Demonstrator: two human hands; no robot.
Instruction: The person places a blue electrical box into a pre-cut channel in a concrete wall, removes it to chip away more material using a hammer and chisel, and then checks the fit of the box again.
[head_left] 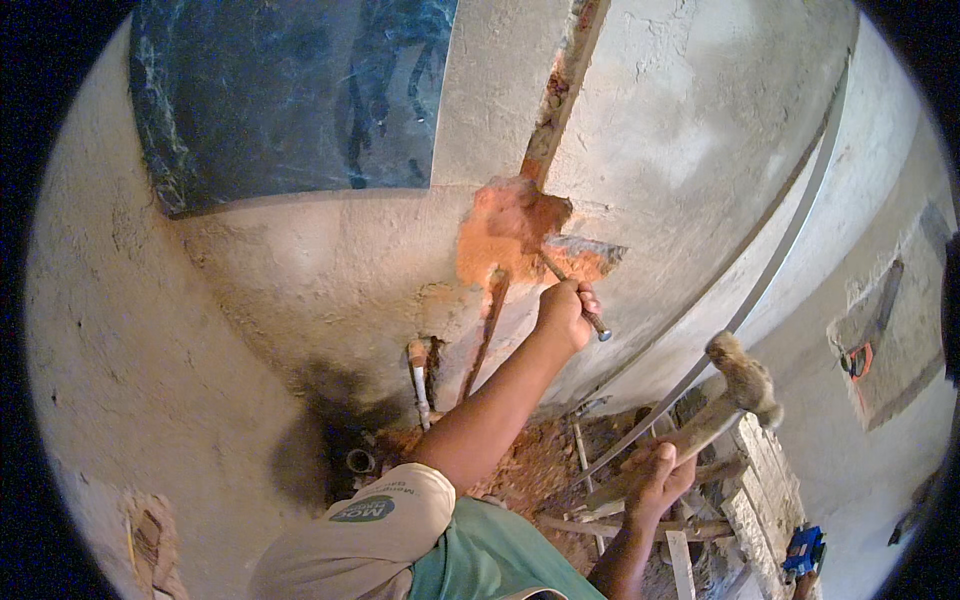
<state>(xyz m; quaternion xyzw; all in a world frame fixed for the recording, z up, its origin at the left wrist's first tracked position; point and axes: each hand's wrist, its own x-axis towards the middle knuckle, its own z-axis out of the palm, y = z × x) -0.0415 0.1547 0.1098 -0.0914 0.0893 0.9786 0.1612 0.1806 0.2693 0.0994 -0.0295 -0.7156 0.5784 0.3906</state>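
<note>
My left hand is closed around a metal chisel, with its struck end sticking out below the fist. The chisel's tip rests at the edge of a broken-out patch in the wall, where reddish brick shows through the plaster. Lower and to the right, my right hand grips the wooden handle of a hammer. The hammer's dusty head is raised to the right of the chisel, apart from it. One chased groove runs up the wall from the patch, and another groove runs down.
A dark blue marbled slab covers the wall at upper left. Below the patch, a pipe stands out near rubble. A long metal strip crosses the right side, above wooden planks and a blue object.
</note>
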